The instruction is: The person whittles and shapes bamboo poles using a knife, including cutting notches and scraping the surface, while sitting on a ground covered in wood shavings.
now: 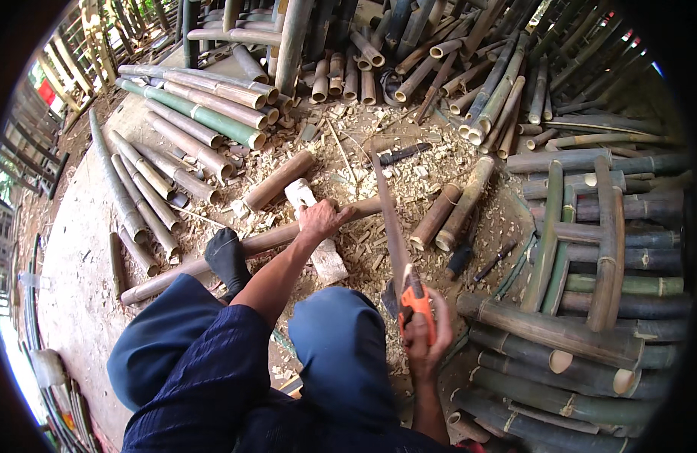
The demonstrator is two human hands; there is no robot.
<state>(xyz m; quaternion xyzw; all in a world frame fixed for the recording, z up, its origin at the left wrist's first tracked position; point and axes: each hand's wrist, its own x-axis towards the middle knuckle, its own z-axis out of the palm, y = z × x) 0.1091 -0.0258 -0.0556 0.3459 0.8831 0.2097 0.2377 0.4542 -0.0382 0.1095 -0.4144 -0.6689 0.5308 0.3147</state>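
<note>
My left hand [323,219] is closed over a long brown bamboo pole [184,272], near its right part. The pole slants up from lower left to the middle and crosses a pale, rough wooden block [327,260]. A dark-socked foot [227,255] rests against the pole. In my right hand [430,332] is a handsaw [417,306] with an orange and black handle. Its long blade points away from me and passes across the pole's right end in the picture; whether it touches the bamboo I cannot tell.
Wood chips [378,253] litter the ground. A short thick bamboo piece [279,181] lies beyond the pole, with two more [437,215] to the right. Cut bamboo [201,121] lies at left and back; stacked bamboo frames [567,325] stand at right. A dark sheathed-looking tool [403,153] lies ahead.
</note>
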